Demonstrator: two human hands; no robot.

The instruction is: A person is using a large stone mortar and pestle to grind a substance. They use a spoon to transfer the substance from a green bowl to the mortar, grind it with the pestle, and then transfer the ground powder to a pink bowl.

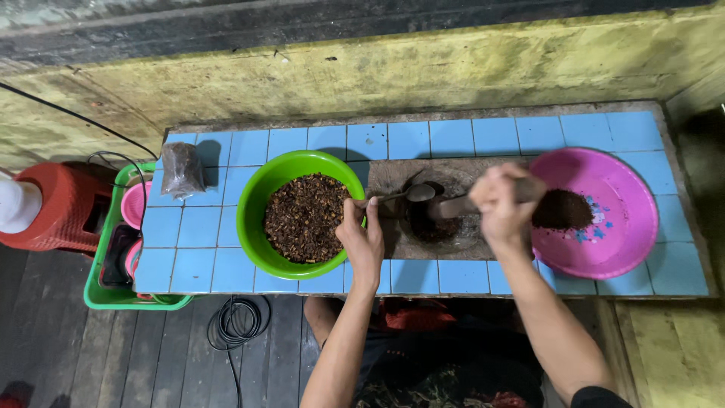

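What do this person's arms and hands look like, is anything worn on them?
Both forearms are bare, and the left hand and right hand wear no gloves. No rings, watch or bracelets show, though the right hand is slightly blurred. Only a dark sleeve edge appears, high on the right arm at the picture's bottom.

Glossy plastic green bowl [253, 215] and pink basin [630, 219] sit on smooth glazed blue tiles [200, 227] around a rough stone mortar [396, 177].

A blue-tiled counter [453, 137] stands against a stained yellow wall [423, 72] above dark floorboards [98, 355].
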